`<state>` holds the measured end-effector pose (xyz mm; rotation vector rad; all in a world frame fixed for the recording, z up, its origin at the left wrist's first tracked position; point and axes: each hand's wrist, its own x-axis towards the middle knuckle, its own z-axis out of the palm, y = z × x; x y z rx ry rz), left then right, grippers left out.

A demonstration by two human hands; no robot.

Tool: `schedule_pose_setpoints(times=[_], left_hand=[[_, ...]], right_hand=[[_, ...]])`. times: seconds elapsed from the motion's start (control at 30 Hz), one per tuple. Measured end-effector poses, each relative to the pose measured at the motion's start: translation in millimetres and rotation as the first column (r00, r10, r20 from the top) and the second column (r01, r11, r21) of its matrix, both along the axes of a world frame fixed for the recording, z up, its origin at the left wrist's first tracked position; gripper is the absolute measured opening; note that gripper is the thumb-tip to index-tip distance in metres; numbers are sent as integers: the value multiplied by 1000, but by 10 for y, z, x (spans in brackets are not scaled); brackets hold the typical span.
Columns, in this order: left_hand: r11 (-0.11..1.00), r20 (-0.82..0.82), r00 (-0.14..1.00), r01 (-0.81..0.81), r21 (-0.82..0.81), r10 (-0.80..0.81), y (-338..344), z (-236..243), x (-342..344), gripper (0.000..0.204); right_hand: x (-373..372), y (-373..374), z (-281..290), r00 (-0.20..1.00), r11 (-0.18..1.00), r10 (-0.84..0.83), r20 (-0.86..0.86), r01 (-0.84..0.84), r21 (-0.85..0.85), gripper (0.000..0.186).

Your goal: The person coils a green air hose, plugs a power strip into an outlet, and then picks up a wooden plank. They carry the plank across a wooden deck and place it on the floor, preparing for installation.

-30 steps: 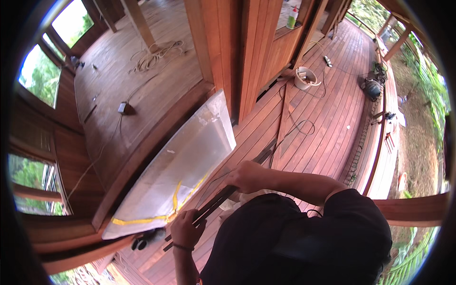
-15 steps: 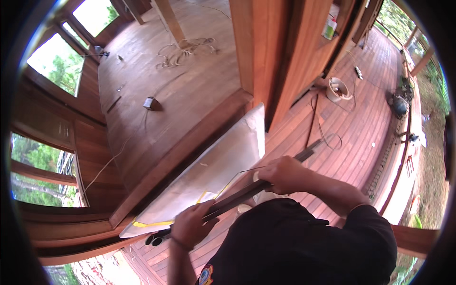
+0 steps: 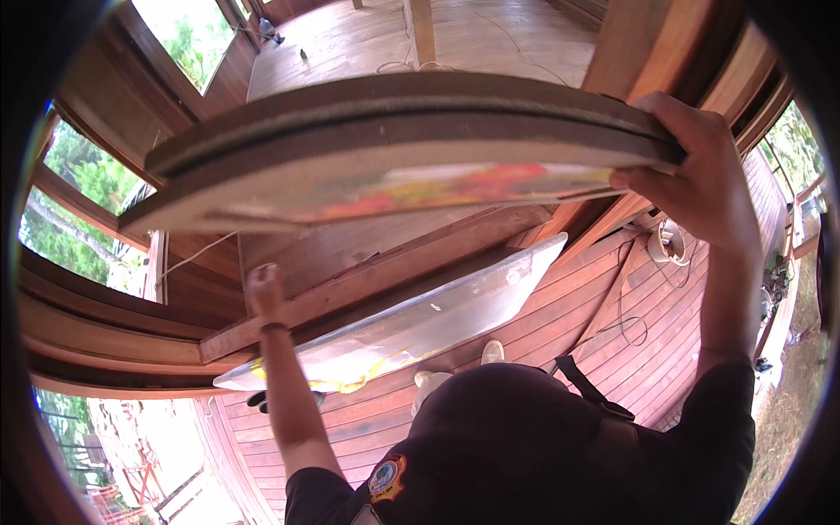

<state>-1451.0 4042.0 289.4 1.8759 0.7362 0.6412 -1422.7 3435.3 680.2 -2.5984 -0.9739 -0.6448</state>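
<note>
A long brown wooden frame (image 3: pixel 394 144), seen edge-on with a dark groove along it, is raised in front of me across the middle of the view. Blurred red, yellow and green patches show on its lower face. At its right end my right hand (image 3: pixel 691 171) is closed round the edge, thumb below. My left hand (image 3: pixel 267 293) is under the left part, with a gap to the frame; motion smears its fingers. Below stands a whitish sheet-covered panel (image 3: pixel 472 302) with yellow tape on its lower edge, leaning by the wooden sill (image 3: pixel 411 262).
Reddish deck boards (image 3: pixel 560 324) lie around my light shoes (image 3: pixel 493 352). To the right are a white bucket (image 3: pixel 668 242) and a loose cord (image 3: pixel 623 337). Beyond the sill stretches an indoor floor with a wooden post (image 3: pixel 422 31). Windows (image 3: pixel 87 192) line the left.
The long brown piece has gone from low near my body to raised in front. My left hand has come off it, while my right hand has moved up and right with it.
</note>
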Motion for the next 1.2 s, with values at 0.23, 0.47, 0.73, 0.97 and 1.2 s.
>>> schedule_pose_setpoints(times=[0.23, 0.47, 0.73, 0.97, 1.2], left_hand=[[810, -510, 859, 324, 488, -36, -513, -1177, 645, 35], [854, -704, 708, 326, 405, 63, -588, -1162, 836, 36], [865, -680, 729, 293, 408, 74, -611, -1097, 1031, 27], [879, -663, 746, 279, 387, 55, -569, -1119, 1120, 22], [881, -665, 745, 282, 381, 49, -544, -1138, 1115, 21]], right_hand=[[1347, 1292, -1135, 1000, 994, 5, -5, -5, -109, 42], [3008, 2285, -3522, 944, 955, 181, -277, -236, -178, 32], [3728, 2747, -6070, 812, 854, 140, -567, -388, -346, 20], [3683, 2875, -7094, 725, 815, 227, -650, -506, -280, 20], [3516, 2709, -7717, 628, 761, 75, -774, -537, -363, 20]])
